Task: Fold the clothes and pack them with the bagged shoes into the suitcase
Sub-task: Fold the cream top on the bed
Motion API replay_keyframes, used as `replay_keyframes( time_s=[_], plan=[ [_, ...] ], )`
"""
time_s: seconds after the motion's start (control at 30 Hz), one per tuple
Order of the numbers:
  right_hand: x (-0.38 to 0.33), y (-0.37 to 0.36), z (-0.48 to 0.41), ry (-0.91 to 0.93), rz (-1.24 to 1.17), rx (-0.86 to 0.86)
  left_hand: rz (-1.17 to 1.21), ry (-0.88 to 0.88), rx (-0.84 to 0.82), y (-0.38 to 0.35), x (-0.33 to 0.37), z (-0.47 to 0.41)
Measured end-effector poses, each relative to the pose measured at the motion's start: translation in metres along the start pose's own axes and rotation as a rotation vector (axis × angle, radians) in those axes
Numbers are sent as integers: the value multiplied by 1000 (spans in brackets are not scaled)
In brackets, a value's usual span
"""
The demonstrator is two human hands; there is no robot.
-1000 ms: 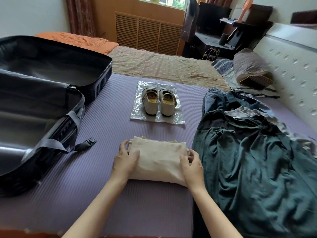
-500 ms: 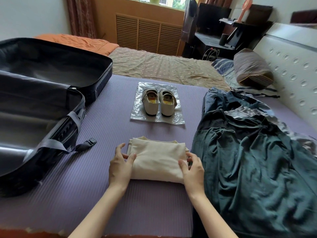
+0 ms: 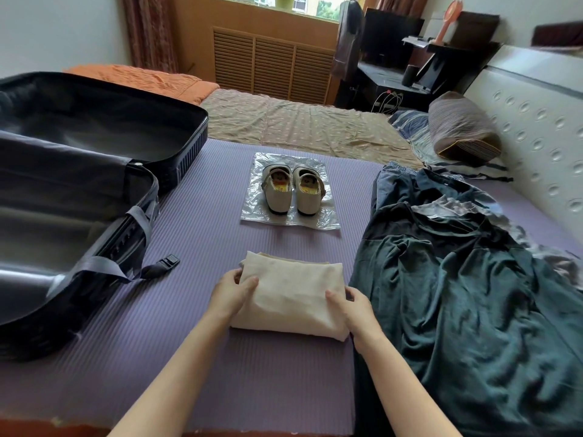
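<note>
A folded cream garment [image 3: 291, 294] lies on the purple mat in front of me. My left hand [image 3: 232, 291] grips its left edge, thumb on top and fingers tucked under. My right hand [image 3: 351, 305] grips its right edge the same way. A pair of cream shoes [image 3: 291, 190] stands on a clear plastic bag [image 3: 252, 212] farther back. The open black suitcase [image 3: 176, 171] lies at the left with its straps loose. A heap of dark green and blue clothes [image 3: 467, 294] lies unfolded at the right.
The purple mat [image 3: 195, 310] covers the near bed. A suitcase strap buckle [image 3: 168, 261] trails onto the mat. A padded headboard [image 3: 536, 127] and a striped pillow [image 3: 460, 127] are at the right. A beige sheet and an orange blanket lie beyond.
Both hands have slid from the top of the folded cream garment to its side edges and now clasp it. The garment's near edge looks slightly raised.
</note>
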State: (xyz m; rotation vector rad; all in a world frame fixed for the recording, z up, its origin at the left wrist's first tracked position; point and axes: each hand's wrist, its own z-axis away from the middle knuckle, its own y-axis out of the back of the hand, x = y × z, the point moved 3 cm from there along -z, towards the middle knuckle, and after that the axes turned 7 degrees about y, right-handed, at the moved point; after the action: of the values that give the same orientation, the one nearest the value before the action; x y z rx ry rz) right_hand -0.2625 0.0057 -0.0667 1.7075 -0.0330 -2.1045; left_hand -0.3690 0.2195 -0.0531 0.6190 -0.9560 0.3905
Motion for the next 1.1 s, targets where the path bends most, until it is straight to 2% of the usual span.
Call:
replay_keyframes(
  time_s=[0.17,0.3,0.43,0.53,0.6,0.8,0.9,1.1],
  plan=[
    [-4,0,12,71,-107,-13,185,-116,28,-2,-3,8],
    [-12,-1,18,108,-115,-37,269,-103,11,-4,-4,12],
    [-5,-5,15,75,-9,-29,280,-95,-64,-3,-5,14],
    [24,-4,-3,36,50,-98,280,-68,-146,-1,-7,15],
    [6,-3,11,28,27,-126,280,-58,-173,0,-7,17],
    [-22,-1,34,90,-174,-164,399,-38,-150,5,-8,21],
    [-32,0,43,154,-206,-142,463,-29,-123,11,-8,23],
    [-58,-18,63,161,-263,-224,543,-65,-51,41,-2,37]
  ],
)
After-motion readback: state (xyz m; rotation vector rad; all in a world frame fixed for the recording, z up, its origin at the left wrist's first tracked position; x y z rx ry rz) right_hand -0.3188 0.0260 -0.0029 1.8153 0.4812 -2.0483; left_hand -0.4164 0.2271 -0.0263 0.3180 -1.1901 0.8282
